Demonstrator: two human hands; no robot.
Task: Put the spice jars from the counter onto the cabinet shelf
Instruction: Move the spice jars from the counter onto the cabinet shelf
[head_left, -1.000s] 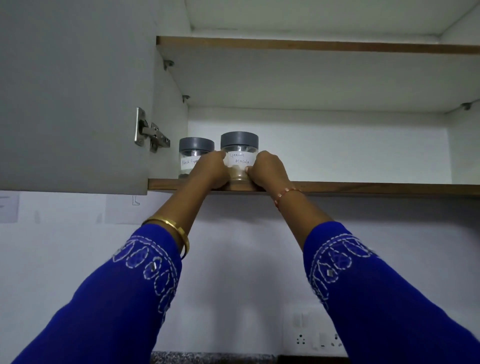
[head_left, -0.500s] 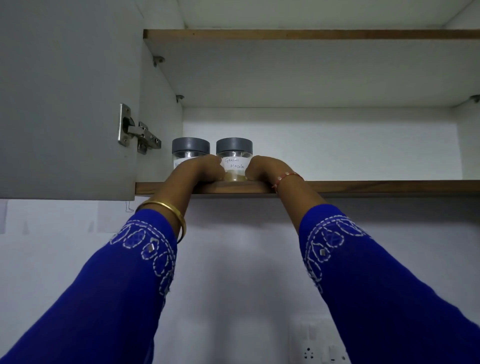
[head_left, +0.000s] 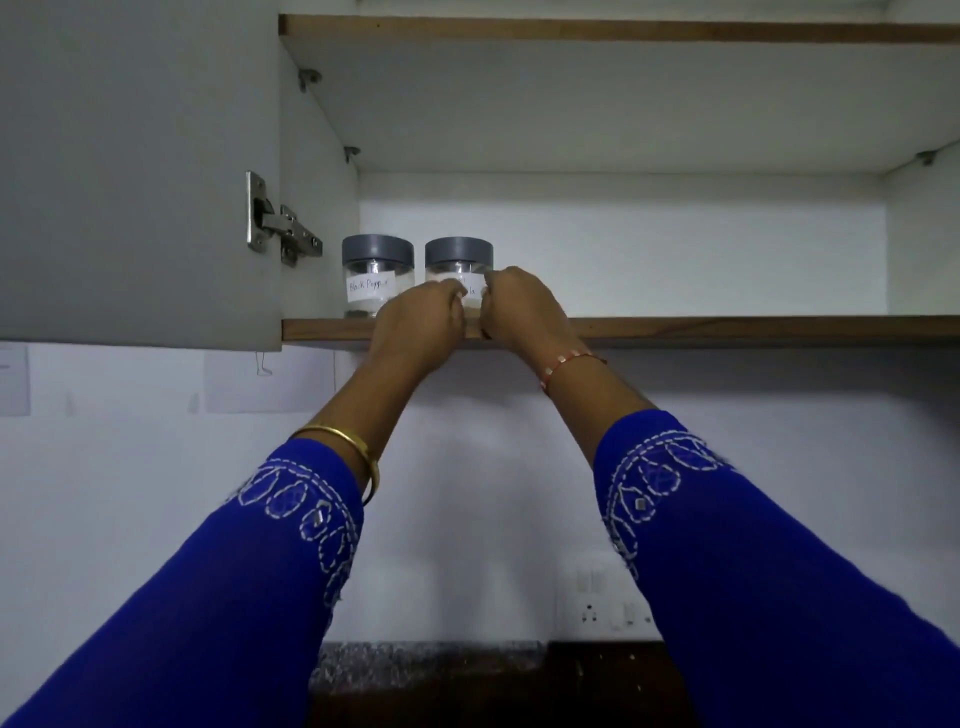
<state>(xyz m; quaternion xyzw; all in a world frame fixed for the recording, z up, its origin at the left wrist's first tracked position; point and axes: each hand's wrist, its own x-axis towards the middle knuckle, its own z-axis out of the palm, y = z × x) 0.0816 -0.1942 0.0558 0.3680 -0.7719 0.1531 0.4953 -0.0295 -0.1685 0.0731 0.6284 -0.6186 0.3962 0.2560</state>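
Observation:
Two clear spice jars with grey lids stand side by side at the left end of the lower cabinet shelf. The left jar has a label reading "Black Pepper". The right jar holds a pale brown powder, and my hands hide most of its label. My left hand and my right hand are raised to the shelf edge, close together in front of the right jar. Their fingers are curled against the jar's front, not wrapped around its sides.
The grey cabinet door stands open on the left, its metal hinge beside the jars. To the right of the jars the shelf is bare. Another shelf spans above. Below are a white wall, a socket plate and a dark counter.
My hands have slid from the sides of the right jar to its front and come closer together. The left jar's label, hidden before, is now uncovered. The jar stands next to the other jar.

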